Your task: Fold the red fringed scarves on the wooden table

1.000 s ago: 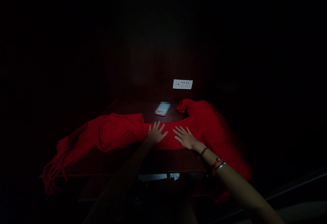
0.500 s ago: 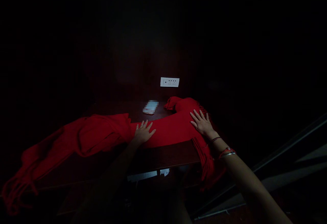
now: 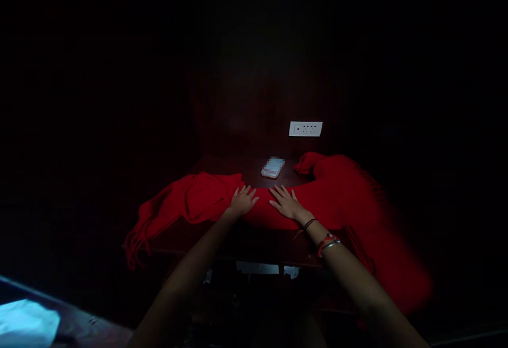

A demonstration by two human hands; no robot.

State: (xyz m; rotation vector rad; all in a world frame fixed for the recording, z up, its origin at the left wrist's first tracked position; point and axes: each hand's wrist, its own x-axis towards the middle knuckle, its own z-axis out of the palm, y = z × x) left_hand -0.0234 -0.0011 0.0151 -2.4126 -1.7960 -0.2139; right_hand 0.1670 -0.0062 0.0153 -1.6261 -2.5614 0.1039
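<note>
The scarf (image 3: 339,194) lies across the table (image 3: 262,242) in front of you, its middle a flat band and its left part bunched in loose folds that run out to a fringe by the front edge. Your left hand (image 3: 243,201) rests on the band just beside those folds, and your right hand (image 3: 286,204) rests a little further along it. Both palms are down with fingers spread, so you grasp nothing; that pose suits pressing and smoothing, and two hands together probably keep the band from sliding. Bracelets (image 3: 328,244) sit on your right forearm. Behind the band lies the phone (image 3: 273,167), apart from the cloth, perhaps set there to leave the front free. Past it, a socket (image 3: 305,129) is fixed to the wall.

Your palms hide the cloth under them, and the scarf's right part blurs into the dark as it drops towards you, so its end is hard to trace. The phone's screen is pixelated. At lower left a pale object (image 3: 26,322) is cut off by the frame, and you cannot tell what it is
</note>
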